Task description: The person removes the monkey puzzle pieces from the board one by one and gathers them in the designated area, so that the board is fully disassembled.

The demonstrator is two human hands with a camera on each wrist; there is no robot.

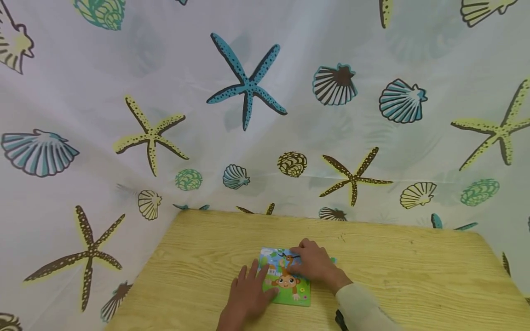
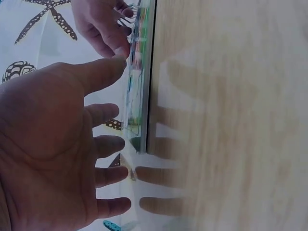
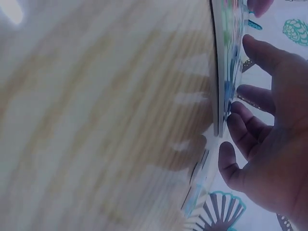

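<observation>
A square picture board (image 1: pixel 300 299) with a cartoon monkey on a green and blue scene lies flat on the wooden table. My left hand (image 1: pixel 250 292) is at the board's left side, fingers spread and straight, the thumb reaching over the lower left part. In the left wrist view its thumb tip (image 2: pixel 118 65) is right at the picture surface. My right hand (image 1: pixel 315 262) covers the upper right part, with loosely bent fingers over the picture. The right wrist view shows those fingers (image 3: pixel 255 98) close along the board's face, and nothing shows gripped between them.
Past my right hand, a small blue and green flat piece (image 1: pixel 333 260) lies on the table (image 1: pixel 414 276), partly hidden. A white cloth (image 1: pixel 290 138) printed with starfish and shells hangs behind the table and on both sides. A dark object (image 1: pixel 340 319) shows beside my right sleeve.
</observation>
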